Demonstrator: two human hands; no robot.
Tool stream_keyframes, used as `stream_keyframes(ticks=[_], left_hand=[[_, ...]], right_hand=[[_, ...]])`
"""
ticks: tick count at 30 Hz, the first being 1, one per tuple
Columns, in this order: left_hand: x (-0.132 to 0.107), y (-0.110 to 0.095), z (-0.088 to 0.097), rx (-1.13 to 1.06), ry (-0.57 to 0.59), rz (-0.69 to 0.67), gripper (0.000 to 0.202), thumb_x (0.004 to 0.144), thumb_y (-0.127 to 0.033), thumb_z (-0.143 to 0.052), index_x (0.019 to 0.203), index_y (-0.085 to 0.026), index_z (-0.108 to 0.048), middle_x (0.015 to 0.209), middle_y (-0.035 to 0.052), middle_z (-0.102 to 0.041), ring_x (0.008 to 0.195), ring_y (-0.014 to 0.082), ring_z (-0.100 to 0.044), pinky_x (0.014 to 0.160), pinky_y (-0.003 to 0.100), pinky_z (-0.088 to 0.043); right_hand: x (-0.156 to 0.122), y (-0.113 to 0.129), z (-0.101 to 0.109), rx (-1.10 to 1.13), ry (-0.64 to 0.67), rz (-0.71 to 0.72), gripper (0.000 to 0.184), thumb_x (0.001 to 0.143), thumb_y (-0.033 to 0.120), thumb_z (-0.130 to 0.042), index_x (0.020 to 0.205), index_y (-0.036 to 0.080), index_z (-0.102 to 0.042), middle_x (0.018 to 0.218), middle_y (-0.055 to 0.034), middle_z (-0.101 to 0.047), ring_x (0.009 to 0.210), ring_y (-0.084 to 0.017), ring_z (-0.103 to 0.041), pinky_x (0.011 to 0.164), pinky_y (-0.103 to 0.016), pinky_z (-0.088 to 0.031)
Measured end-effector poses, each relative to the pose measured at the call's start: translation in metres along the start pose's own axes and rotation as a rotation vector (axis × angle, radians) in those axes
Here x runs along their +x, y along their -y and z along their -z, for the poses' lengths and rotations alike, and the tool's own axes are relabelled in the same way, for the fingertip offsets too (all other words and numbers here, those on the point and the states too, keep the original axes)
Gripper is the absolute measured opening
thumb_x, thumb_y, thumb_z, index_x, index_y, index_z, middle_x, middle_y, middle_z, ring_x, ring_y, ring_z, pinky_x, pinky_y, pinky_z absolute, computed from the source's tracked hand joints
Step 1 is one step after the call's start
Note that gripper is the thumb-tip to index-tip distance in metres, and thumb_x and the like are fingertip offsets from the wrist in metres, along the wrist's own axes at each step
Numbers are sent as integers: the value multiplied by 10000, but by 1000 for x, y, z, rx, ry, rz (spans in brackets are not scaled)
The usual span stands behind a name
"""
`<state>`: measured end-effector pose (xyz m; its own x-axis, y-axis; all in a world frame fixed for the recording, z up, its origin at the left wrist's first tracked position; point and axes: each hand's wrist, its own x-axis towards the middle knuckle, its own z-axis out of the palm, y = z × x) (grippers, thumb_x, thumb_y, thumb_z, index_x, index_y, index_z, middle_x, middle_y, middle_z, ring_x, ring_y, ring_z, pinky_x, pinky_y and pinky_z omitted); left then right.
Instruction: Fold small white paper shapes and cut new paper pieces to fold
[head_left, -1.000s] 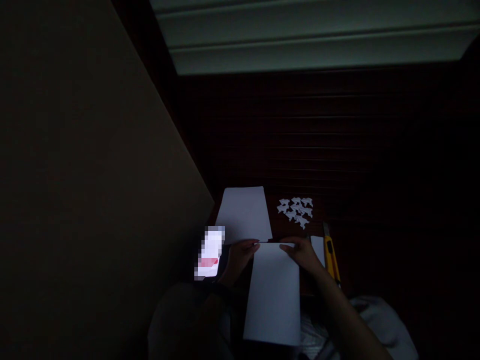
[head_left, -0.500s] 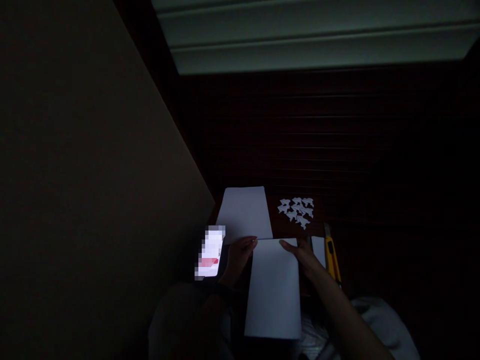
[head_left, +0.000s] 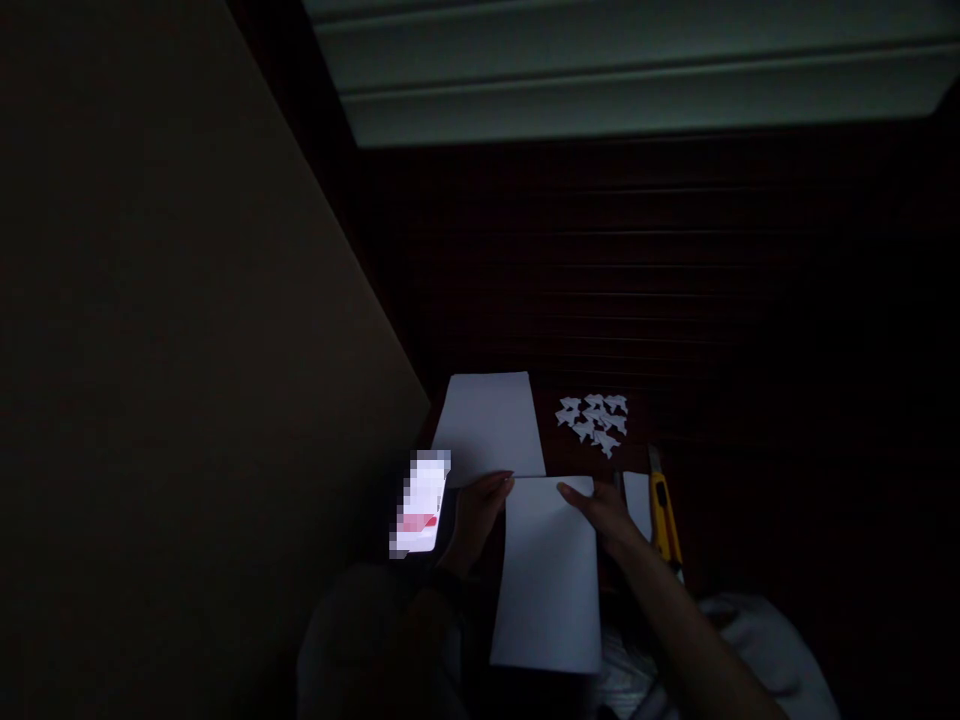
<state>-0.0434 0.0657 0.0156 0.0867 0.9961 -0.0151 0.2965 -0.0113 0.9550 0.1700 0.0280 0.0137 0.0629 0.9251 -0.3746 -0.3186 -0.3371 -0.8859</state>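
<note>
The scene is very dark. A white sheet of paper (head_left: 547, 570) lies lengthwise in front of me, its near end hanging over the table edge. My left hand (head_left: 474, 520) grips its far left corner, fingers closed on the edge. My right hand (head_left: 604, 512) holds the far right corner, fingers pressed on the paper.
A second white sheet (head_left: 489, 425) lies beyond. Several small white paper cut-outs (head_left: 592, 418) sit to its right. A yellow utility knife (head_left: 663, 515) and a narrow paper strip (head_left: 637, 500) lie by my right hand. A lit phone (head_left: 421, 503) stands left. A wall rises at left.
The sheet in my hands has slid a little away from me, so less of it hangs over the near edge. Both hands keep their grip.
</note>
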Motion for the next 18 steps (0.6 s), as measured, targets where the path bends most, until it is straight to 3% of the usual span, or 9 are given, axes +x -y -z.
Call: stream_keyframes(ticks=[9,18], left_hand=[[1,4,-4,9,-70,-36,266,698,-376,-648,885,-195,-698,889,45,-709,820,210,-659,708,305,-540],[-1,0,-3,-77,-88,18,285,697,-410,-644,847,-173,-688,855,58,-707,769,205,-660,628,287,-538]], right_hand=[[3,-13,-8,-156,-178,75,441,594,504,-711,818,125,-688,785,-113,-710,672,-259,-657,546,-302,-485],[2,-11,-7,-169,-153,72,391,590,486,-724,790,153,-685,758,-89,-709,639,-244,-643,522,-297,-469]])
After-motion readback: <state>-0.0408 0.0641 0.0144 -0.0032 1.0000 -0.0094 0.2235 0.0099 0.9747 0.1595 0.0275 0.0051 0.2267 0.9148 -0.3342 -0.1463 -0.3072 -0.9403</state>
